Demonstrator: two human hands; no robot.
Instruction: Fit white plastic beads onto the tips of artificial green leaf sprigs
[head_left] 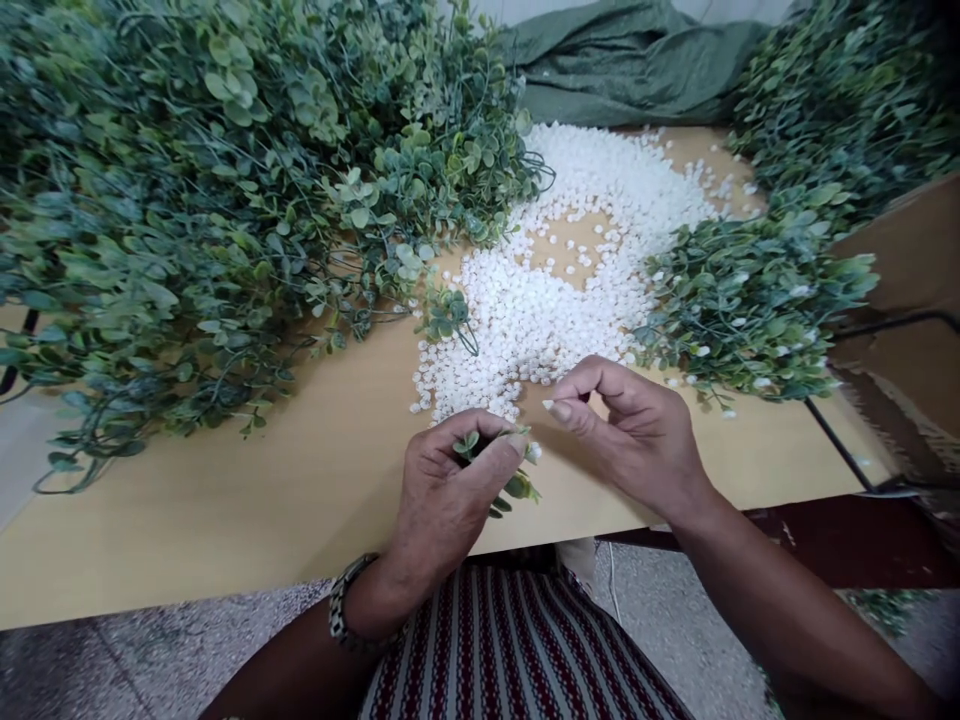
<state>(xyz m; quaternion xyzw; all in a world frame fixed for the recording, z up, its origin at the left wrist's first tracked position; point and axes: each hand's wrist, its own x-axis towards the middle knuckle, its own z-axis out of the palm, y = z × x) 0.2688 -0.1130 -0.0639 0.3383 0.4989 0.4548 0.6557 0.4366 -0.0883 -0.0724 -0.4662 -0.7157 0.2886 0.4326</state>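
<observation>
Slip risk, right side: a tiny whitish plastic-looking piece [548, 404] shows only at the very fingertips of the right hand [634, 430]. A slack or lopsided pinch could, I judge, drop it onto the wide pile of small white bead-like pieces [517, 310] just beyond, where it would be hard to pick out. Left side: too hard a squeeze might bend or strip the small green artificial leaf sprig [517, 487].

Pose: both hands low over the near edge of the pale wood-toned table [330, 460], near each other but apart. Left hand [454, 485] comes in from the near left, thumb laid across the curled fingers, closed firmly on the sprig; leaves poke out either side, stem mostly hidden. A white tip [534, 452] shows at the sprig's right. Right hand reaches in from the near right, thumb and forefinger meeting in a fine pinch on the piece, the other fingers curled.
</observation>
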